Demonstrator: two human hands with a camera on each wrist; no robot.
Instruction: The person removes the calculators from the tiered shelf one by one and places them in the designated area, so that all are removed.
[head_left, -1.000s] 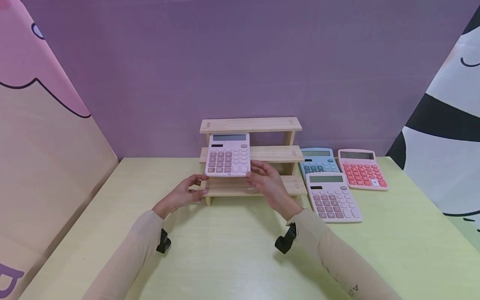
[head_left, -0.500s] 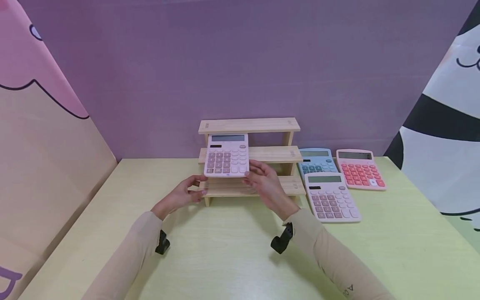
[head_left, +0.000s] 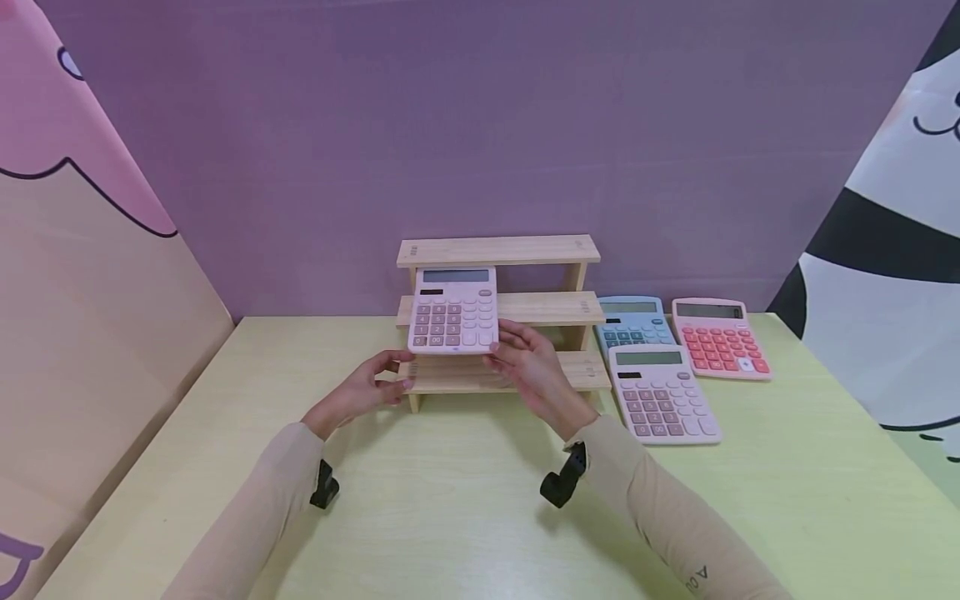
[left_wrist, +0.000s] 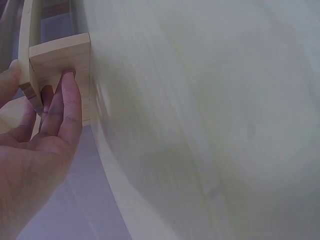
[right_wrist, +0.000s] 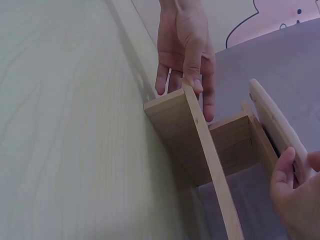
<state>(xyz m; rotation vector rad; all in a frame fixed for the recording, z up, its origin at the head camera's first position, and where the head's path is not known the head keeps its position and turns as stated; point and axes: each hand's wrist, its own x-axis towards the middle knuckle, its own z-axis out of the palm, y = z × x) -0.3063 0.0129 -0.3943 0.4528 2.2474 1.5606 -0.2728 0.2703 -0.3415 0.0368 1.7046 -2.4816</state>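
A pale pink calculator (head_left: 453,312) with mauve keys lies tilted on the left part of a three-step wooden rack (head_left: 551,308), over its middle step. At the calculator's lower right corner, my right hand (head_left: 536,375) pinches its edge between thumb and fingers; the right wrist view shows the calculator (right_wrist: 277,120) edge-on. My left hand (head_left: 363,387) grips the left end of the bottom step. In the left wrist view, the thumb and fingers of the left hand (left_wrist: 42,145) sit about the plank and against the side board (left_wrist: 65,57).
Right of the rack lie a second pale pink calculator (head_left: 663,396), a blue one (head_left: 637,321) partly hidden behind it, and a coral-keyed pink one (head_left: 722,337). A purple backdrop (head_left: 495,125) stands behind the pale wooden table (head_left: 450,517).
The view has shifted very slightly. Both hands and the calculator stay where they were on the rack.
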